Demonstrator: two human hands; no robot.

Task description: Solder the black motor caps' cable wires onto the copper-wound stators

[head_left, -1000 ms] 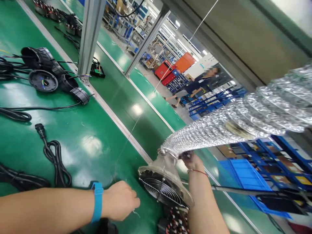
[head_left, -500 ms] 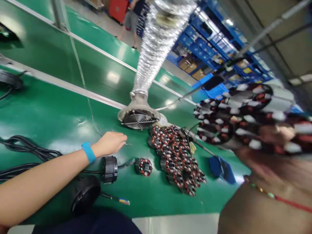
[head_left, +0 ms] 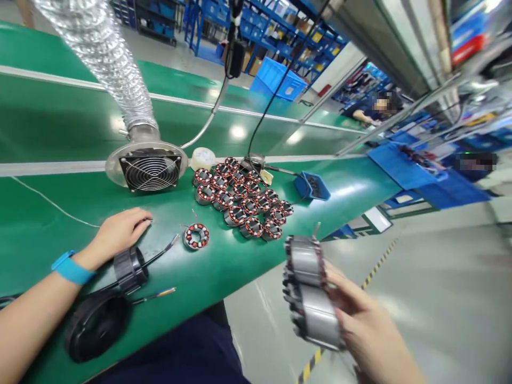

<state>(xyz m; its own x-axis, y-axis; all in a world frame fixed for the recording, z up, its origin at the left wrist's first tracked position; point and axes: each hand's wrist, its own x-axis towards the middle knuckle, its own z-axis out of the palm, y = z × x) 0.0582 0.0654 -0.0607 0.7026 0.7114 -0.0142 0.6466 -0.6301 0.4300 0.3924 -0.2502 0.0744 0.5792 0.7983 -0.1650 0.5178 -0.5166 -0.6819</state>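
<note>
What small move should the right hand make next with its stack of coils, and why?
Probably bring the stack over the green table: the right hand holds it past the table edge, above the floor, while the other coils lie on the table.

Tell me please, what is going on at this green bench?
A person is at the green bench. The right hand holds two stacked stator cores out past the bench edge. The left hand, wearing a blue wristband, rests on the bench beside a black round housing. One wound stator lies alone, and a cluster of wound stators lies near the extraction fan.
</note>
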